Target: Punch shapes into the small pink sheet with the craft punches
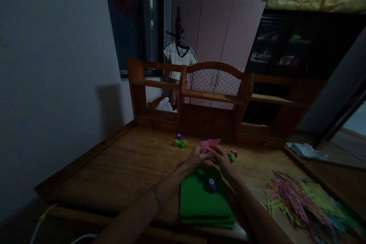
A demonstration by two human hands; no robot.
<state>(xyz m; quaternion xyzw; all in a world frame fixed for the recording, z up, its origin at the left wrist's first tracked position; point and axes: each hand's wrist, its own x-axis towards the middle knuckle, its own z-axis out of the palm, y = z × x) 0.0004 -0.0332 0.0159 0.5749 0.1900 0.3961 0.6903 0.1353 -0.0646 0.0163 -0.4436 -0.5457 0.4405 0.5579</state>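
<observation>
My left hand (198,156) and my right hand (219,155) meet above the far end of a green folded stack (200,198). Both have closed fingers around a pink sheet (206,145) with small holes along its edge. A small red piece (212,148) shows between the hands, mostly covered by fingers. On the green stack sits a small purple round piece (211,186) with a white eye-like top. Beyond my right hand stand a green piece (231,157) and a red piece (234,153) of the same kind.
Two green pieces (180,143) and a purple one (178,136) stand farther left on the wooden table (137,156). A tangled heap of coloured perforated strips (303,202) lies at right. Wooden shelving (211,94) borders the far edge, with a wall (63,84) at left.
</observation>
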